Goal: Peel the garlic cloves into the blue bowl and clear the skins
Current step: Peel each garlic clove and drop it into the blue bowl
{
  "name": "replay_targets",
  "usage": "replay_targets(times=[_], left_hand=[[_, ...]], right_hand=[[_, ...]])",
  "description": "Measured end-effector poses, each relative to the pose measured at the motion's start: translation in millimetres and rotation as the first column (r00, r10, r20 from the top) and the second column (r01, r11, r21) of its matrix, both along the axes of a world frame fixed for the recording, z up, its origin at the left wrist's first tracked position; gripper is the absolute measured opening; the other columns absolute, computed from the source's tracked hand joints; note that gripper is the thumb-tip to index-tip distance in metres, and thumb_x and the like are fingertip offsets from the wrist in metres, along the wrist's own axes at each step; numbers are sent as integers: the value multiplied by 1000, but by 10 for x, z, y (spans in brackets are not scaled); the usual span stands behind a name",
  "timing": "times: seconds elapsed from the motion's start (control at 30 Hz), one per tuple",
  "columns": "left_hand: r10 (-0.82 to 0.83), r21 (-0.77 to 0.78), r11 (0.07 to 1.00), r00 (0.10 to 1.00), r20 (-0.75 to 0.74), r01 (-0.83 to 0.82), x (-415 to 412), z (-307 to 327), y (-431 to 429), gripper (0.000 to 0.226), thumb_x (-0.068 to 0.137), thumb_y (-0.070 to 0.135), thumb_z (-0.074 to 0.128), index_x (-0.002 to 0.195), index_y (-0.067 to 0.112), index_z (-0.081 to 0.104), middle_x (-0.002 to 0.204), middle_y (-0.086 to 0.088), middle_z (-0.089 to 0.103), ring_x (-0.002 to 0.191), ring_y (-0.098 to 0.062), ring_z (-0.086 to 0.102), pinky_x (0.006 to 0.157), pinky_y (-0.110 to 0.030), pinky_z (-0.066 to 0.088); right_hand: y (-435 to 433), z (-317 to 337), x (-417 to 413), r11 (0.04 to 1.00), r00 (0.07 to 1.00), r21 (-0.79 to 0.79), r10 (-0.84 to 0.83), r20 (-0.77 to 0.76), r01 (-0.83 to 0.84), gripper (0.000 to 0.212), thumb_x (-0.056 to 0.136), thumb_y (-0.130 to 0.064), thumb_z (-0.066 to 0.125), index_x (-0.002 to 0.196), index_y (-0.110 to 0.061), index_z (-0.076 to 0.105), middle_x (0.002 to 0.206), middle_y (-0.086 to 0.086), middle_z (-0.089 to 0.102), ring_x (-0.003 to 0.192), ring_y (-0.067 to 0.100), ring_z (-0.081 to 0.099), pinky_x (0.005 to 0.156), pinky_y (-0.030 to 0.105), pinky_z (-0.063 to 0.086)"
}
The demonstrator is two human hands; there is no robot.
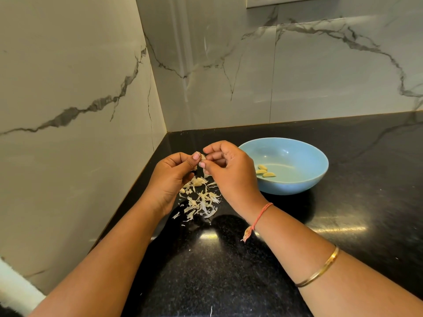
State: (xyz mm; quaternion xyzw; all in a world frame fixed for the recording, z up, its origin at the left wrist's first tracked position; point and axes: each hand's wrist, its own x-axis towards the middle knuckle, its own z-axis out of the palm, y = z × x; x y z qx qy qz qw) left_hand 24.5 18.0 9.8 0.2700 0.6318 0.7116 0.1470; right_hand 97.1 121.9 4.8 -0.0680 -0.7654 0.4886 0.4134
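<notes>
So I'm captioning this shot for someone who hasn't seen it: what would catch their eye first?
The two hands meet mid-frame: the left hand and the right hand pinch a garlic clove between them, above a scatter of papery skins on the black counter. Just to the right sits the blue bowl, with three peeled cloves inside.

A black, speckled bench (pixel 366 202) fills the corner, and light is reflected on it. White wall tiles (pixel 320 76) with grey marble veins stand behind it and at its left. A white frame (pixel 274 2) shows at the top edge.
</notes>
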Motion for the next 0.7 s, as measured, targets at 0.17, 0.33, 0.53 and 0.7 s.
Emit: replay_targets(times=[0.17,0.33,0.53,0.7], left_hand=[[43,-59,997,993,-112,-50,-10,-19,-11,21,66,44,67,60,24,67,78,-12,58,73,-18,46,70,-26,41],[55,-99,992,981,-187,-75,-20,-33,-5,17,78,34,64,67,20,64,70,2,62,64,-1,52,69,-23,40],[132,-35,990,984,-116,-137,-44,-36,4,20,94,18,54,76,22,62,79,5,61,80,-9,55,72,-23,45],[236,-43,970,968,-81,-240,-23,0,-1,31,93,32,53,66,18,59,71,4,61,74,-9,56,74,-25,47]], right_hand=[[-2,7,17,993,998,95,-65,-2,65,7,81,-9,70,88,-10,68,76,-5,64,72,6,62,67,19,54],[-2,3,12,975,994,195,-110,-5,109,2,82,-8,69,83,-9,68,77,4,70,73,12,65,67,27,56],[18,13,24,977,992,173,-123,-15,124,9,82,-7,69,90,-8,67,82,4,69,74,10,62,69,23,54],[11,-2,10,989,996,122,-84,-38,88,14,84,-8,67,98,-7,66,85,5,71,77,14,67,73,30,57]])
